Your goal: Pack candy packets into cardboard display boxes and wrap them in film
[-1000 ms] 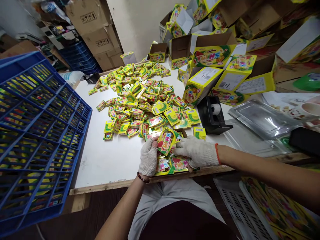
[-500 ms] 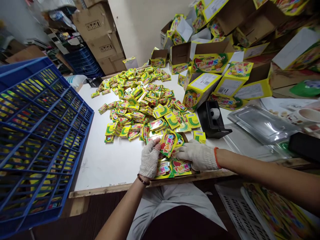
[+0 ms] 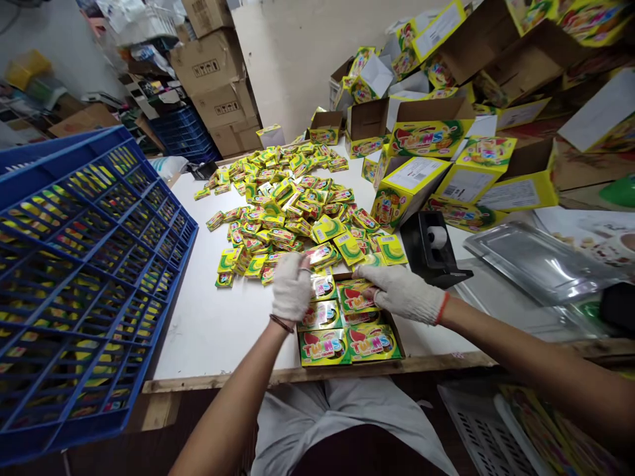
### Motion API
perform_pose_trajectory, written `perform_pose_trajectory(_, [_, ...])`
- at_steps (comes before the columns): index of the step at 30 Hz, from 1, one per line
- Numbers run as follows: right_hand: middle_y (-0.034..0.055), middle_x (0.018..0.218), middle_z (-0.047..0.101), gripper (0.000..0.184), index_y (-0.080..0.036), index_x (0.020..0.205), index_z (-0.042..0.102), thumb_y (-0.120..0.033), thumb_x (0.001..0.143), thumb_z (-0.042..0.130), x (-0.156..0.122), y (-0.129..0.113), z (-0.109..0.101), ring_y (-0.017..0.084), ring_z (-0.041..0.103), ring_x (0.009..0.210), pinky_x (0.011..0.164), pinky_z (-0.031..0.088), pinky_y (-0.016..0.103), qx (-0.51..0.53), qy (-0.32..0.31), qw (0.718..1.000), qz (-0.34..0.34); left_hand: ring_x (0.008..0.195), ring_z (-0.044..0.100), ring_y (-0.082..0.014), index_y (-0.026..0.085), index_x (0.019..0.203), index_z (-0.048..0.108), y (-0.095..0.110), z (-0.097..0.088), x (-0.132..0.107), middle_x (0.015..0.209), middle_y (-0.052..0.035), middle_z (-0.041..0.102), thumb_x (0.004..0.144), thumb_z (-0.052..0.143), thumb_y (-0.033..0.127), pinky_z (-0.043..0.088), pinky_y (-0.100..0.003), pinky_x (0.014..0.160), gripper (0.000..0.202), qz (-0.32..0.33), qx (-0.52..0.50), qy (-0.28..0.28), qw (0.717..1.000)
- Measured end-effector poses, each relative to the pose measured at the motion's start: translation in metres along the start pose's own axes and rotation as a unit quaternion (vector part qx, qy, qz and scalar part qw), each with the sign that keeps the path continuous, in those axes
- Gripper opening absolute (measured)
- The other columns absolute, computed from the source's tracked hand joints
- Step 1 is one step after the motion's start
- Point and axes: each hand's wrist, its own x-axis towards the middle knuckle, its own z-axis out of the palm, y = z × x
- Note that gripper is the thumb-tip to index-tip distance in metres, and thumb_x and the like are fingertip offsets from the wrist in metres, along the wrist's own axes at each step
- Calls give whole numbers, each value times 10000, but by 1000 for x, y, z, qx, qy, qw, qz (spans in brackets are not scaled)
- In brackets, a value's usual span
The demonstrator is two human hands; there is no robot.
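Note:
A shallow carton (image 3: 399, 338) sits at the table's front edge, holding small yellow-green TWINS boxes (image 3: 325, 347) in two columns. My right hand (image 3: 404, 291), in a white knit glove with bare fingertips, is closed on a small TWINS box (image 3: 354, 297) tilted over the right column. My left hand (image 3: 292, 287), gloved the same way, is at the carton's far left corner beside the loose pile. Its thumb is near a small box (image 3: 321, 255) at the pile's edge; its other fingers are mostly hidden, so I cannot tell whether it grips anything.
A heap of loose small boxes (image 3: 278, 211) covers the table's middle. At left stands a blue plastic crate (image 3: 124, 277) filled with more. A black tape dispenser (image 3: 429, 251), clear plastic lids (image 3: 536, 261) and open yellow cartons (image 3: 431, 129) are on the right.
My left hand has moved away from the small box that was held up over the carton, towards the pile. That box is now lower, at my right fingers. The view has shifted slightly.

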Motion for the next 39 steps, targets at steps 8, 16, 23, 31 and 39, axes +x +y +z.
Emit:
perform_pose_trajectory(8, [99,1017,683,223,-225,1009,692,-296,929,497,1,-6,19,268,585,954,749,322,338,-149,-69,986,-22,711,552,-186,204,676,564,-83,-3,21,658,9,584,665,684,245,454,-311,725,127,-153,-11,-60,986])
perform_pose_trajectory(16, [160,1049,654,246,-171,1081,699,-218,915,523,2,-6,35,288,564,959,799,359,400,-224,-35,972,-55,663,556,-134,173,947,610,-45,-15,8,789,-5,623,775,568,445,480,-270,631,325,-155,-200,-41,967])
perform_pose_trajectory(23, [123,1168,673,365,-154,1208,627,-349,927,499,13,-2,7,277,594,1090,919,462,379,146,66,987,-21,693,656,-175,174,999,613,18,1,-15,882,-45,696,694,734,496,558,-328,654,460,-160,-408,-154,886])
perform_pose_trajectory(31, [93,1236,665,520,-193,1360,506,-308,860,590,37,22,-22,258,620,1068,882,475,312,130,100,986,32,955,619,-247,196,1001,647,18,17,-23,963,-82,676,876,589,270,480,-379,871,157,69,-30,-83,994])
perform_pose_trajectory(39, [87,1030,680,227,-201,1039,681,-172,891,511,47,10,3,222,625,917,747,408,277,-83,-53,994,-41,1032,581,-263,172,1047,616,-17,14,-23,1012,-92,648,910,586,265,480,-398,926,167,124,169,-139,968])
